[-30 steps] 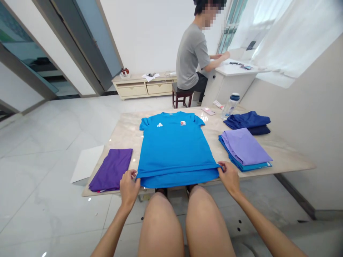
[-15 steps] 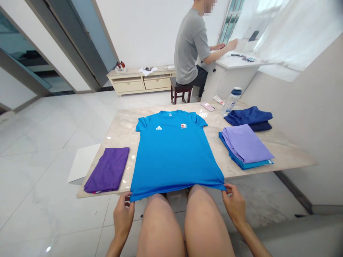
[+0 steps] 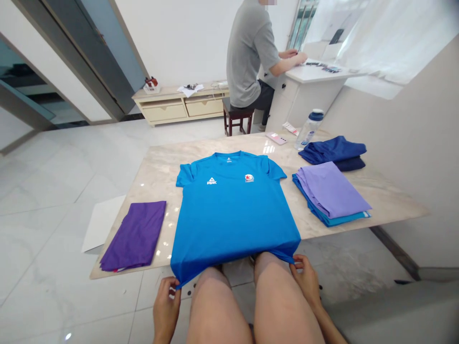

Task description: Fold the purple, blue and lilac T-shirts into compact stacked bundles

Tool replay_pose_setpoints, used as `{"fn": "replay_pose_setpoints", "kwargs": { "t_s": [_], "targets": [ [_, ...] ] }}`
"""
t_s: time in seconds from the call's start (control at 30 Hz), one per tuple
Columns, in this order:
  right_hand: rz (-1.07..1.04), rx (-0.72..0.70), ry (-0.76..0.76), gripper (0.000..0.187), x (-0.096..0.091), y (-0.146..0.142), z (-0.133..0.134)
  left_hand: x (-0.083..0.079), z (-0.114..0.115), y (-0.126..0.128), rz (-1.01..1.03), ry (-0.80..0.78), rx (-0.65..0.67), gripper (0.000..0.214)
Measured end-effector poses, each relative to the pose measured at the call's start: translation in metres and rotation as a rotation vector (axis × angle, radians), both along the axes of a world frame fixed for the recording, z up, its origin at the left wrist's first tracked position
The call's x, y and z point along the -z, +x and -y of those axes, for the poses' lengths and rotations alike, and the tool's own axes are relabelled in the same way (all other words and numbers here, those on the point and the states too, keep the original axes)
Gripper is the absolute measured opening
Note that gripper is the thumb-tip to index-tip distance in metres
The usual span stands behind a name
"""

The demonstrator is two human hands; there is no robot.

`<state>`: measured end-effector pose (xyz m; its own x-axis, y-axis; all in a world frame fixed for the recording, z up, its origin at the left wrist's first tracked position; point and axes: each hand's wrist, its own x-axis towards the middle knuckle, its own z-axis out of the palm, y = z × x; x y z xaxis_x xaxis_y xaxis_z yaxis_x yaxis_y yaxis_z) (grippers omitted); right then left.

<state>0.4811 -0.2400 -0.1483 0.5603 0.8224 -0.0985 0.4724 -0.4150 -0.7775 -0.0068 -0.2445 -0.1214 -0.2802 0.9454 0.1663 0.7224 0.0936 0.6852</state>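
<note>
Spreading looks nearly done: between left hand (image 3: 167, 305) and right hand (image 3: 305, 276), blue shirt (image 3: 233, 215) is hem-pinched by both, not yet released.

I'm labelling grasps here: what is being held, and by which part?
The blue PEAK T-shirt, by its bottom hem: the left hand pinches one corner, the right hand the other.

We have a shirt (image 3: 234, 215) on the table (image 3: 158, 167) between a cloth (image 3: 136, 234) left and a clothes pile (image 3: 332, 190) right, a bottle (image 3: 309, 129) behind the pile.
</note>
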Motion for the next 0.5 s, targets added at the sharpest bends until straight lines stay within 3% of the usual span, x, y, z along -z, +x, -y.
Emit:
{"fn": "replay_pose_setpoints", "kwargs": {
  "t_s": [0.17, 0.3, 0.4, 0.5],
  "targets": [
    [0.015, 0.0, -0.08, 0.033, 0.033, 0.008, -0.009, 0.028, -0.003, -0.002, -0.031, -0.157, 0.038, 0.017],
    [0.051, 0.012, -0.171, 0.034, 0.053, 0.018, -0.023, 0.053, -0.011, -0.01, -0.056, -0.252, -0.024, 0.024],
    [0.104, -0.019, -0.255, 0.032, 0.056, 0.023, -0.035, 0.066, -0.022, -0.011, -0.067, -0.326, -0.074, 0.029],
    [0.175, -0.07, -0.263, 0.028, 0.048, 0.021, -0.04, 0.07, -0.026, -0.005, -0.036, -0.375, -0.071, 0.029]
  ]
}}
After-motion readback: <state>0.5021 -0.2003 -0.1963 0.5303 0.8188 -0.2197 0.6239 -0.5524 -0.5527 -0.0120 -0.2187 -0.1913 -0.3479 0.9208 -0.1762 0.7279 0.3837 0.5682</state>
